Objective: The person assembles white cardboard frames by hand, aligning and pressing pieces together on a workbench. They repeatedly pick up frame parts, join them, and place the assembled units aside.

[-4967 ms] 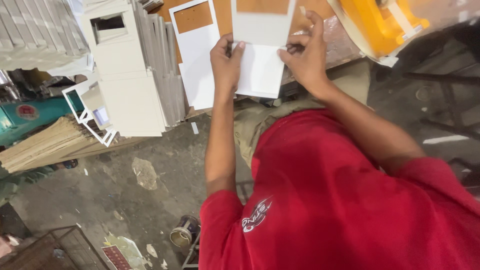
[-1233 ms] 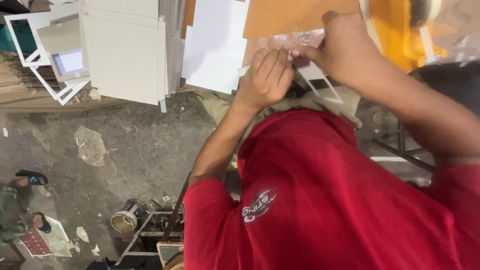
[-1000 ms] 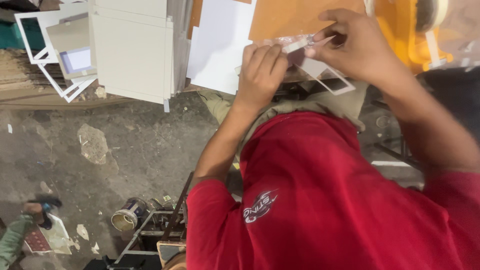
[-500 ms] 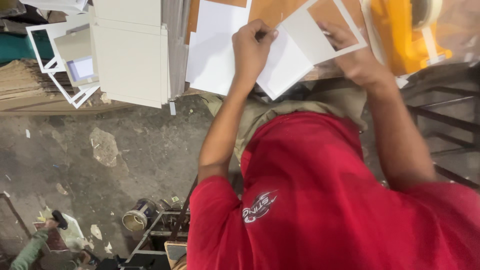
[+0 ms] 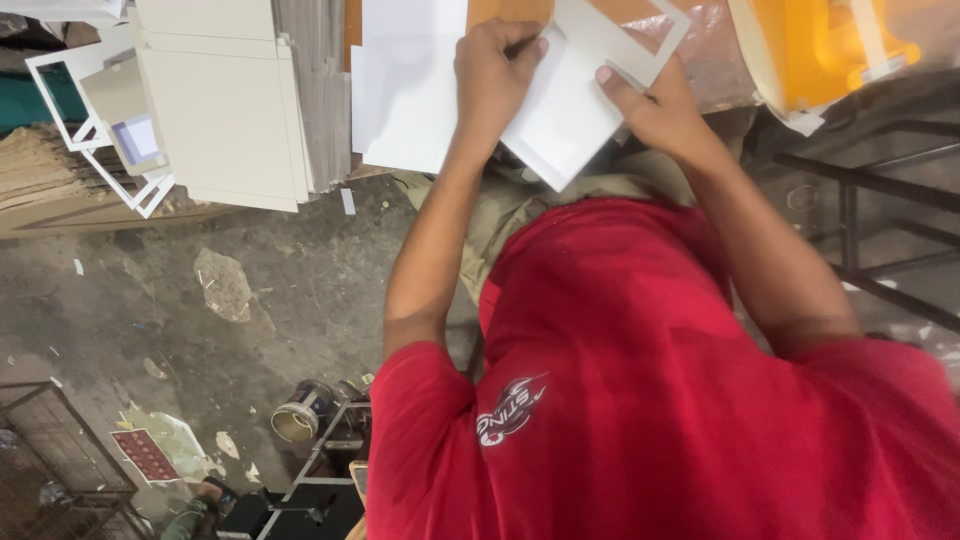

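Head view: left hand [image 5: 495, 75] pins a white card sheet [image 5: 570, 115] flat, fingers curled and pressed on it; right hand [image 5: 655, 110] pinches its edge, steadying it over the counter [image 5: 700, 60] beside stacked white boards [image 5: 225, 110].

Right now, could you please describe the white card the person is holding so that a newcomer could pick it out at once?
Start at the red shirt filling the lower right and follow both bare arms up to the top edge. There the left hand and right hand grip a white card. Unlike the flat white sheet beside it, it sits tilted, one corner pointing down toward the shirt.
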